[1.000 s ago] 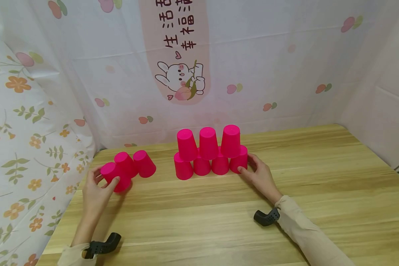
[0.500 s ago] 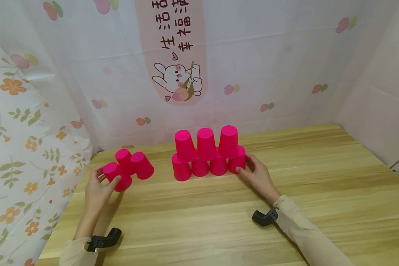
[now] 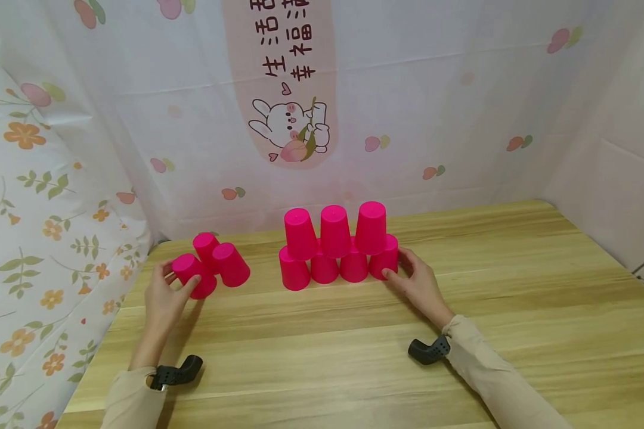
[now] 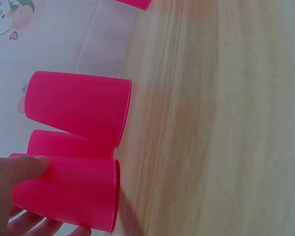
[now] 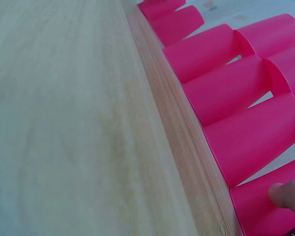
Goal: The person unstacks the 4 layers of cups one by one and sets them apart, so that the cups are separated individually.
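My left hand [image 3: 163, 301] grips an upside-down pink cup [image 3: 194, 279], thumb on its near side and fingers round the far side. Whether its rim touches the table I cannot tell. Close behind that cup stand two more pink cups, a partly hidden one [image 3: 205, 245] and one to the right [image 3: 232, 266]. To the right rises a two-level stack: a row of upside-down cups [image 3: 324, 269] with three cups [image 3: 335, 231] on top. My right hand [image 3: 421, 286] holds the rightmost bottom cup [image 5: 265, 206] with its thumb in front and fingers at the far side.
A wood-grain table [image 3: 311, 351] carries everything. A white printed cloth [image 3: 434, 119] hangs behind it, and a floral cloth [image 3: 32, 238] hangs along the left side. Each wrist wears a black camera mount [image 3: 429, 350].
My left hand and its cup have shifted a little right and away from me. The cup behind has moved the same way, closing up the three. My right hand and the stack stay put.
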`<action>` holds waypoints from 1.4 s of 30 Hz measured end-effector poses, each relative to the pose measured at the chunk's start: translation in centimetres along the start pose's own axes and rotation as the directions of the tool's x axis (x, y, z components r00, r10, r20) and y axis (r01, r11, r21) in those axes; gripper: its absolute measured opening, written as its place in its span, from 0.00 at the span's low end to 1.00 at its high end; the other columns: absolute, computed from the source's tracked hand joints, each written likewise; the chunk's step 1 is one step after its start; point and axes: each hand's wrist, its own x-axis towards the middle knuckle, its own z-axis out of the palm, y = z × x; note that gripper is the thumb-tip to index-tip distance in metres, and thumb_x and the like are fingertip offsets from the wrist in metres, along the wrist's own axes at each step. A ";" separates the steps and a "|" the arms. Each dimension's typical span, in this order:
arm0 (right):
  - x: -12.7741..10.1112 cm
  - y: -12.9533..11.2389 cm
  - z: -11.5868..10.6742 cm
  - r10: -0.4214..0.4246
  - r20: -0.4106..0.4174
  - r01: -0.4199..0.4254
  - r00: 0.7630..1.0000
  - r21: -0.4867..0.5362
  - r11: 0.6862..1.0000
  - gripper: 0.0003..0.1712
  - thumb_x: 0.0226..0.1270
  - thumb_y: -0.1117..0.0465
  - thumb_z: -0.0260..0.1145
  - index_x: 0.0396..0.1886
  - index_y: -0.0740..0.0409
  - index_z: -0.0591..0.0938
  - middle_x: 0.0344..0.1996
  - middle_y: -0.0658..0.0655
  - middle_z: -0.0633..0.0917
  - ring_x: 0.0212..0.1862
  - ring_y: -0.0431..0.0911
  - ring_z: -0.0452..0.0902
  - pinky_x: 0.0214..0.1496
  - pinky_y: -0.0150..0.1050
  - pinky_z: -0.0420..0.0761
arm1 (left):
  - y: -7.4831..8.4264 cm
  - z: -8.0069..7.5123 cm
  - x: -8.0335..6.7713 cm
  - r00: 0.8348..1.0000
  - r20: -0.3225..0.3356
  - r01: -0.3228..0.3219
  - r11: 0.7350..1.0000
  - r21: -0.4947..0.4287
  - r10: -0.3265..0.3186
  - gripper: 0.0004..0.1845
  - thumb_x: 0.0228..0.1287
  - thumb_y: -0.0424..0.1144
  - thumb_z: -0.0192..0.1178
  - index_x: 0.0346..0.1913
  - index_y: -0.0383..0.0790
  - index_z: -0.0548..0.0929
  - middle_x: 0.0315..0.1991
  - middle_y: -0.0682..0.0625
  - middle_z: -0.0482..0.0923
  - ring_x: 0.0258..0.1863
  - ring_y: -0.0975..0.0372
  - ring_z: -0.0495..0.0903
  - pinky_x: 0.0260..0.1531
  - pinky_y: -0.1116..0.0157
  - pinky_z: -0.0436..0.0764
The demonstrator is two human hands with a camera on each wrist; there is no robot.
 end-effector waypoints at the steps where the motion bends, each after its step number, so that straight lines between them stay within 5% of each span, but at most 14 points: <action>1: 0.0 0.0 0.0 0.000 -0.001 0.000 1.000 0.001 1.000 0.34 0.58 0.61 0.69 0.62 0.66 0.68 0.59 0.66 0.72 0.61 0.58 0.67 0.62 0.48 0.67 | 0.0 0.1 0.1 1.000 -0.002 -0.002 1.000 0.000 0.002 0.31 0.56 0.29 0.64 0.60 0.26 0.61 0.57 0.31 0.68 0.56 0.40 0.69 0.54 0.49 0.70; 19: -0.1 0.2 0.1 0.007 0.005 -0.007 1.000 0.003 1.000 0.34 0.58 0.61 0.68 0.62 0.67 0.68 0.59 0.66 0.72 0.61 0.58 0.67 0.62 0.48 0.67 | -0.1 -0.5 -0.6 0.998 0.058 0.003 1.000 -0.024 -0.002 0.38 0.58 0.37 0.64 0.66 0.29 0.56 0.60 0.33 0.64 0.58 0.41 0.65 0.51 0.46 0.71; 30: -0.2 0.1 0.1 -0.011 -0.006 0.012 1.000 0.011 1.000 0.33 0.58 0.62 0.68 0.61 0.68 0.68 0.59 0.67 0.72 0.61 0.58 0.67 0.61 0.49 0.67 | 1.9 -0.6 -1.0 0.992 -0.104 -0.071 0.997 -0.017 0.069 0.34 0.58 0.43 0.63 0.64 0.32 0.63 0.61 0.41 0.64 0.59 0.48 0.66 0.48 0.49 0.71; 35: -0.3 0.3 0.1 0.000 0.003 0.000 1.000 0.004 1.000 0.33 0.58 0.61 0.68 0.62 0.67 0.68 0.59 0.67 0.72 0.61 0.58 0.67 0.62 0.49 0.67 | 2.7 -0.1 -1.1 0.972 -0.163 -0.171 0.985 -0.005 0.168 0.32 0.57 0.39 0.64 0.62 0.32 0.66 0.59 0.39 0.66 0.57 0.48 0.66 0.49 0.47 0.71; 42: -0.1 0.4 0.2 0.000 0.005 0.000 1.000 0.014 1.000 0.33 0.59 0.60 0.68 0.62 0.67 0.68 0.59 0.66 0.72 0.61 0.58 0.66 0.62 0.49 0.66 | 3.7 0.8 -1.4 0.914 -0.169 -0.373 0.928 0.012 0.369 0.30 0.53 0.34 0.65 0.58 0.27 0.68 0.55 0.34 0.68 0.53 0.46 0.66 0.46 0.43 0.69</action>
